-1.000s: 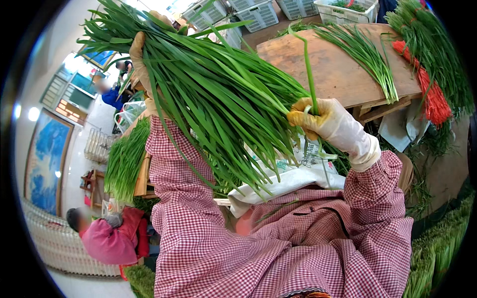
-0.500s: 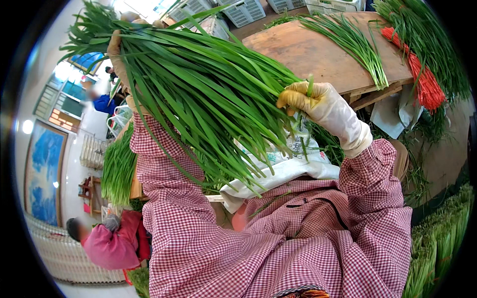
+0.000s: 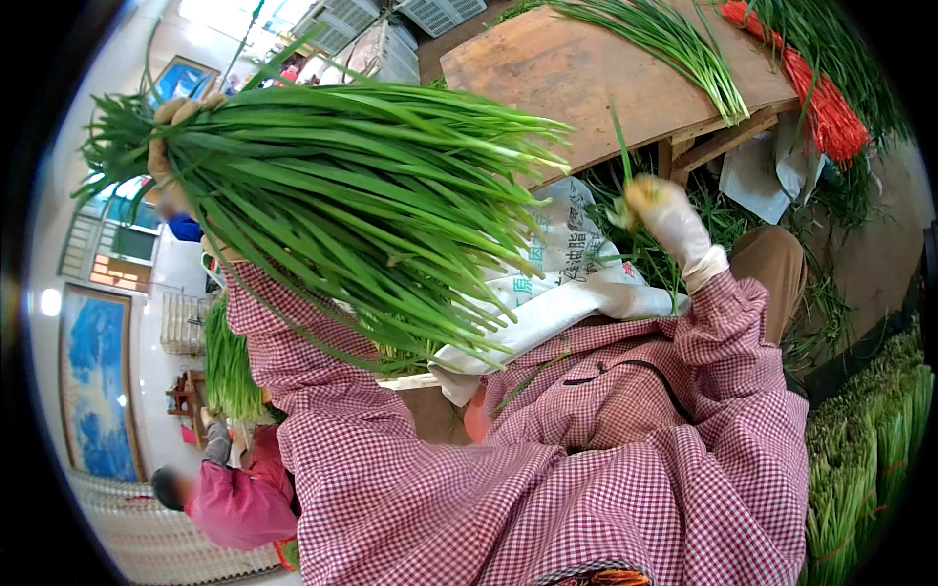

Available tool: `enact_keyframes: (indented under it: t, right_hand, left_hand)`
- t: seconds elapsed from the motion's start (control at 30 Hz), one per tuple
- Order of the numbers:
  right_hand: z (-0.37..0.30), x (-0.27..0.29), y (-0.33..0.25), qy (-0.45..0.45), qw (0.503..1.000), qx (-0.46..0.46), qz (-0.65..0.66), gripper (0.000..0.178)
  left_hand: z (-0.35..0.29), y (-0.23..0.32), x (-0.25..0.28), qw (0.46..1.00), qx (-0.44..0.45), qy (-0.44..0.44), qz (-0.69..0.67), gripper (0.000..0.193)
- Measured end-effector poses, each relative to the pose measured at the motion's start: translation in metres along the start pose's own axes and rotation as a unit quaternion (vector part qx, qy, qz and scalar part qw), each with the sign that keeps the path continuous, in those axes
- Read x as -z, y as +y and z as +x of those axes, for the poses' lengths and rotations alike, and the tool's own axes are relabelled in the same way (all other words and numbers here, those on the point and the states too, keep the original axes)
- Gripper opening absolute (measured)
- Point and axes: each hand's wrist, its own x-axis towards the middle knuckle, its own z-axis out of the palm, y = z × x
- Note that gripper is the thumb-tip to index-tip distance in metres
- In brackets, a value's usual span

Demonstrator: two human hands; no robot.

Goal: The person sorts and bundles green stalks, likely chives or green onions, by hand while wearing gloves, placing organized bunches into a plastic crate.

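A thick bunch of garlic chives (image 3: 362,176) hangs in the air at upper left, pale stem ends fanned to the right. My left hand (image 3: 168,137) is wrapped round its leafy end, the fingers partly hidden by the leaves. Apart from the bunch, to its right, my right hand (image 3: 666,217) wears a whitish glove with yellow-stained fingertips. Its fingers are closed on a few loose chive leaves (image 3: 622,146), one blade sticking up. A white woven sack (image 3: 572,244) lies over my lap below the hands, and loose green leaves show beside it.
A wooden board table (image 3: 547,73) bears a small bunch of chives (image 3: 674,54), with red ties (image 3: 826,107) at its right. More chive bundles (image 3: 870,449) stand at lower right. Another person in pink (image 3: 239,498) works at lower left. White crates (image 3: 440,12) stand behind.
My right hand has moved away from the stem ends, right and down, with loose leaves in it. My left hand has shifted left and down with the bunch.
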Motion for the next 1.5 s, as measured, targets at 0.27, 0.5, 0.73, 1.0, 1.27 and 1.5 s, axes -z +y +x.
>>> enact_keyframes:
  t: [0.27, 0.5, 0.73, 1.0, 1.27, 1.5]
  right_hand:
    - [-0.045, 0.049, -0.014, -0.096, 0.857, -0.169, -0.477, 0.053]
    - [0.0, 0.041, -0.172, 0.045, 0.963, 0.267, 0.006, 0.067]
    - [0.041, 0.016, -0.155, -0.152, 0.93, 0.108, 0.317, 0.089]
    - [0.014, 0.062, -0.107, -0.189, 0.893, -0.006, 0.408, 0.109]
    - [0.095, 0.051, -0.115, -0.045, 0.998, 0.031, 0.005, 0.097]
    - [0.122, 0.033, -0.069, 0.076, 0.973, 0.01, -0.218, 0.078]
  left_hand:
    - [-0.014, 0.045, 0.0, 0.999, -0.014, -0.027, -0.018, 0.017]
    - [0.014, -0.002, -0.034, 0.986, 0.088, -0.128, -0.056, 0.021]
    - [0.061, -0.051, 0.011, 0.971, 0.084, 0.168, 0.15, 0.027]
    - [0.108, -0.18, 0.155, 0.89, 0.144, 0.379, 0.207, 0.042]
    - [0.143, -0.221, 0.231, 0.853, 0.165, 0.433, 0.238, 0.058]
    - [0.046, -0.263, 0.233, 0.849, 0.136, 0.439, 0.262, 0.065]
